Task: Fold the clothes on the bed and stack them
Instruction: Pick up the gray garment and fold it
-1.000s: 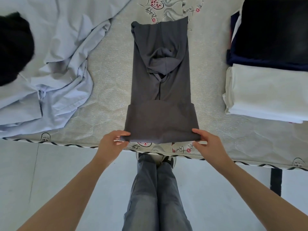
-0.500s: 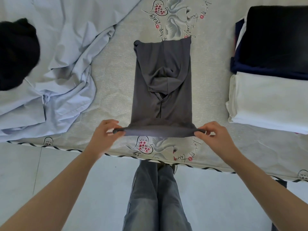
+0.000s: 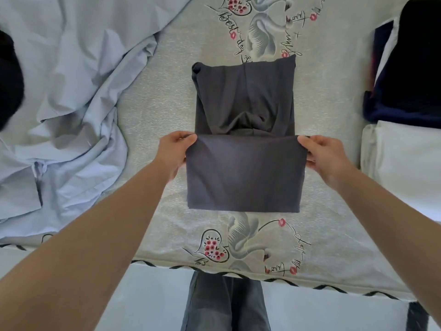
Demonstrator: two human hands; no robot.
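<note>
A dark grey hooded garment [image 3: 245,168] lies lengthwise in the middle of the bed [image 3: 152,111], its hood at the far end. Its near part is folded up over the body, and the fold's edge runs across the garment just below the hood. My left hand [image 3: 175,151] pinches the left corner of that folded edge. My right hand [image 3: 325,155] pinches the right corner. At the right edge a folded white garment [image 3: 403,168] lies beside a stack of folded dark clothes [image 3: 410,75].
A crumpled pale blue garment [image 3: 69,108] covers the left part of the bed, with a black item [image 3: 9,84] at the far left edge. The bed's near edge runs across the bottom, with my legs in grey jeans [image 3: 226,304] below it.
Both hands lifted the garment's near hem from the bed's near edge and carried it away from me, folding the lower part up over the body. The view moved forward over the bed.
</note>
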